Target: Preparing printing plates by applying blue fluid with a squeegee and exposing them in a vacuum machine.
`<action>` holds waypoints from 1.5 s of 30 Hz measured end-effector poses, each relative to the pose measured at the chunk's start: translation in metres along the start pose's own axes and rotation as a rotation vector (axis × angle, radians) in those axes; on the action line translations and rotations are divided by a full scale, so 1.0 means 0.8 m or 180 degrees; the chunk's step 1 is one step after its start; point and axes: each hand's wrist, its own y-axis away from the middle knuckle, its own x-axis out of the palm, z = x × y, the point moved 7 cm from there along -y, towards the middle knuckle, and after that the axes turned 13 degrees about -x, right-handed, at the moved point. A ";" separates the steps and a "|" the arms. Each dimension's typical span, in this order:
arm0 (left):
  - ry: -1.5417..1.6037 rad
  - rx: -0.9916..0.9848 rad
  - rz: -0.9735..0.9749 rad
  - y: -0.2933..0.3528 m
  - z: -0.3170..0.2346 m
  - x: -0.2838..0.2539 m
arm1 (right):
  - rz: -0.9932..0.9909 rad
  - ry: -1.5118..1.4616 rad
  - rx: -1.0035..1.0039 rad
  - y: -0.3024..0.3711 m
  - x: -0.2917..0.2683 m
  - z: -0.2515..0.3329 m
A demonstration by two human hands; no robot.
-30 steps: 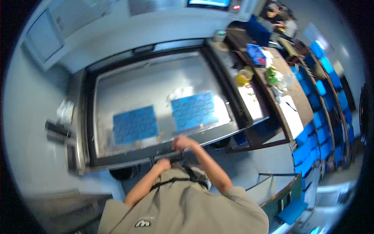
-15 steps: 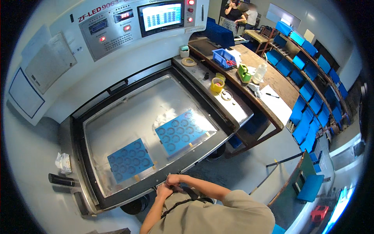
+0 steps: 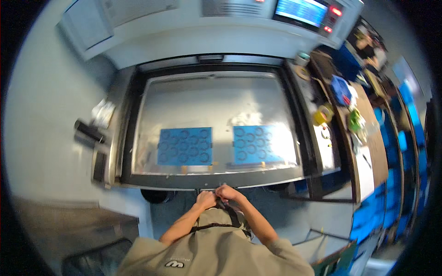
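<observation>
My left hand (image 3: 206,200) and my right hand (image 3: 228,193) are held close together at my waist, just below the front edge of a wide metal exposure bed (image 3: 202,103). Both are closed, fingers curled inward. A small dark thing shows between them, too blurred to name. On the bed's near half lie two blue sheets printed with dark rings: the left sheet (image 3: 185,146) and the right sheet (image 3: 253,144), apart from each other. Small tan tape pieces (image 3: 184,169) sit along their near edges. Neither hand touches the sheets.
The machine's lit screen (image 3: 301,11) is above the bed. To the right, a ledge carries a yellow tape roll (image 3: 323,115); beyond it a wooden bench (image 3: 375,133) holds a blue basket (image 3: 341,90) and a green tape dispenser (image 3: 355,120). A black cylinder (image 3: 90,131) juts out at left.
The view has swung left and levelled, so the bed now lies straight ahead. My hands stay together at the bed's front edge; the blue sheets have not moved on the bed.
</observation>
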 end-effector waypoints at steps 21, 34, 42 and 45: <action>0.0184 -0.0211 0.0258 0.007 0.000 -0.010 | -0.0244 -0.0753 0.0279 0.011 0.008 0.024; -0.0036 -0.0077 0.0388 -0.004 0.005 0.014 | -0.0533 -0.1108 0.0224 0.013 0.003 0.013; 0.0030 -0.0106 0.0390 -0.005 -0.005 0.009 | -0.0457 -0.1242 0.0152 0.009 0.001 0.007; -0.0017 -0.0074 0.0225 -0.014 0.002 0.028 | -0.0377 -0.1208 0.0041 0.008 0.001 0.012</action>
